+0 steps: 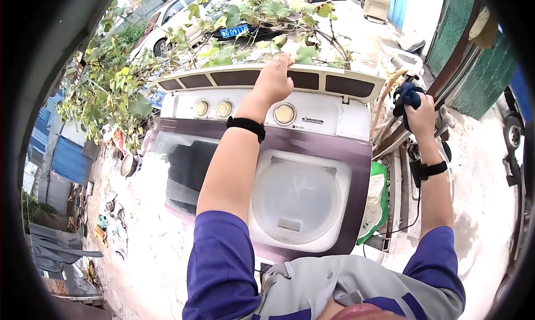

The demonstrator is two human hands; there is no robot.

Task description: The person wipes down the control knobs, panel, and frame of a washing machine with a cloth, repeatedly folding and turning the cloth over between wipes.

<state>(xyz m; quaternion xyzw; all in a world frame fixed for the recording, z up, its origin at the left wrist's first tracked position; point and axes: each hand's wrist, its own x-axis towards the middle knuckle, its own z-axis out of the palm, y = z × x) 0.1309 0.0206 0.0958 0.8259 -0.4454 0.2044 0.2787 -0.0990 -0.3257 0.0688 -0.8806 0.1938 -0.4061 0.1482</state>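
Note:
My left hand [275, 80] reaches across the washing machine [359, 180] and is closed on the upper edge of its raised back panel [234, 77], a pale strip with dark insets. Below that panel is a white control strip with round cream knobs [285, 114]. The machine's purple-framed top has a translucent round-patterned lid [298, 200] on the right and a dark see-through cover [192, 164] on the left. Out to the right, my right hand [422, 116] is closed around a bunched dark blue cloth [409, 94], beside a tan hose [384, 100].
A leafy vine [273, 19] hangs behind the machine, with a parked white car [167, 19] beyond. A green-and-white bag [374, 200] and metal rails [394, 186] lie at the machine's right. Scattered debris [111, 222] covers ground on the left.

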